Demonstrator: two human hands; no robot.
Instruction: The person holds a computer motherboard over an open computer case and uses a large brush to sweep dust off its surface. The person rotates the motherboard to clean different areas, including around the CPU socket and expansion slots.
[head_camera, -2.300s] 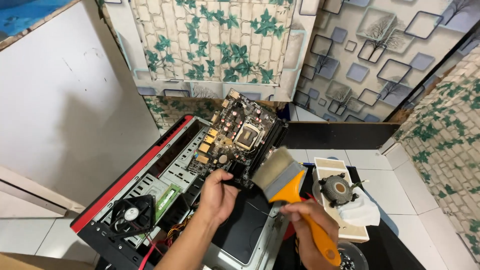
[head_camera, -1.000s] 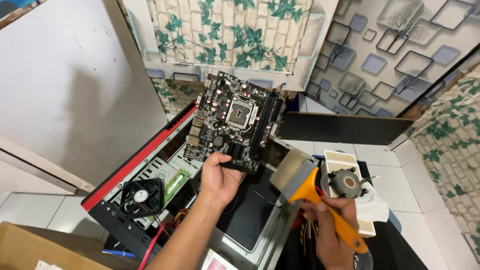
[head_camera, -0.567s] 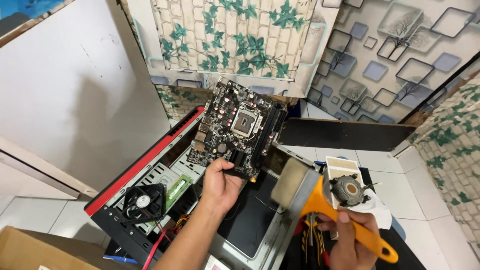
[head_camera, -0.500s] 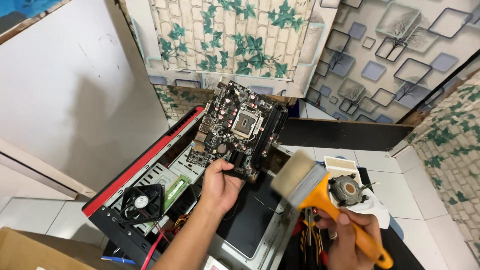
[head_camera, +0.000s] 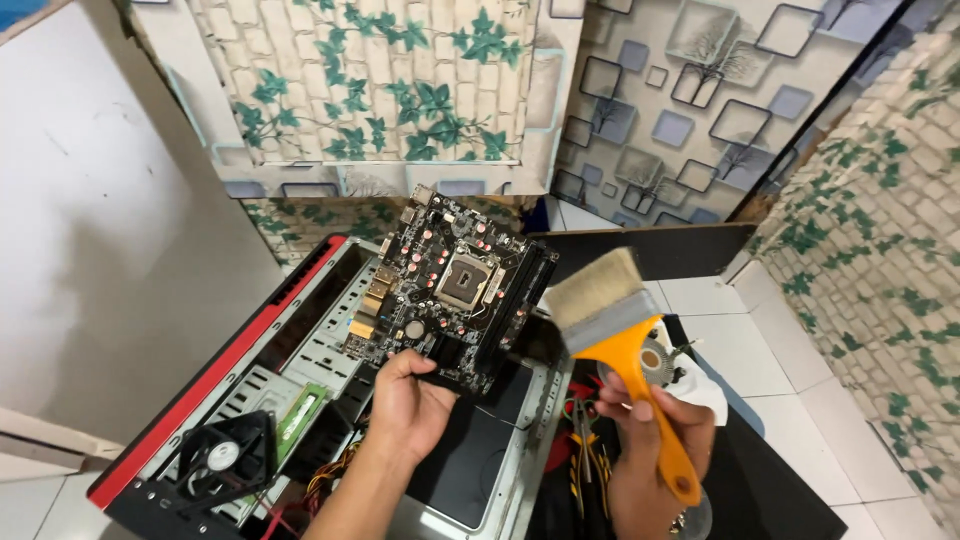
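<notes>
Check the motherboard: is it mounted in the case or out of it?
Out. The left hand holds the motherboard by its lower edge, tilted above the open computer case.

White tiled floor (head_camera: 720, 330), bare at centre right and at the lower left corner of the frame. Directly on it, filling the lower left: an open computer case (head_camera: 300, 385), lying flat, red trim along its left edge. Leaning or lying behind it at upper centre, a dark flat panel (head_camera: 660, 252). At lower right, a black sheet or mat (head_camera: 770, 490), perhaps a second panel, hard to tell, carrying small parts.
</notes>
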